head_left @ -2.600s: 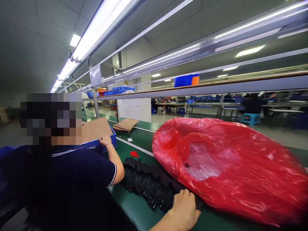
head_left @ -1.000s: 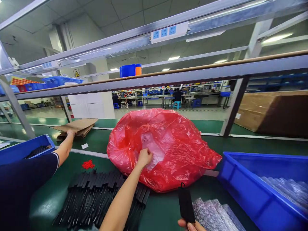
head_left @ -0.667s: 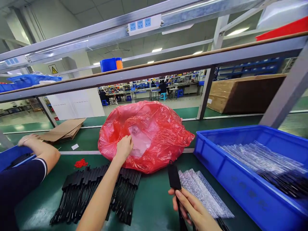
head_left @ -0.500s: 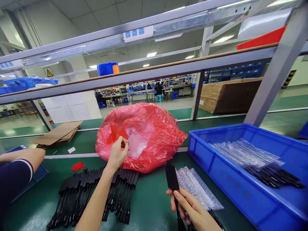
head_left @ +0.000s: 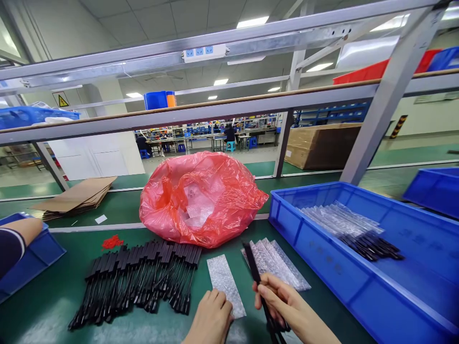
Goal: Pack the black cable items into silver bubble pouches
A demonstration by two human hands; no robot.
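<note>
The right hand (head_left: pixel 287 308) grips a long, thin black plastic piece (head_left: pixel 256 277), slanted upward just in front of the crumpled red plastic bag (head_left: pixel 202 198). The left hand (head_left: pixel 211 320) presses its curled fingers on a narrow speckled clear sleeve (head_left: pixel 225 284) lying flat on the green table (head_left: pixel 46 315), in front of that bag.

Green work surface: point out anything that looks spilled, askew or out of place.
A small heap of red scraps lies loose on the green work surface, beside the fanned row of black cable parts. A white slip lies stray near the flat cardboard stack. Nothing looks damaged.
</note>
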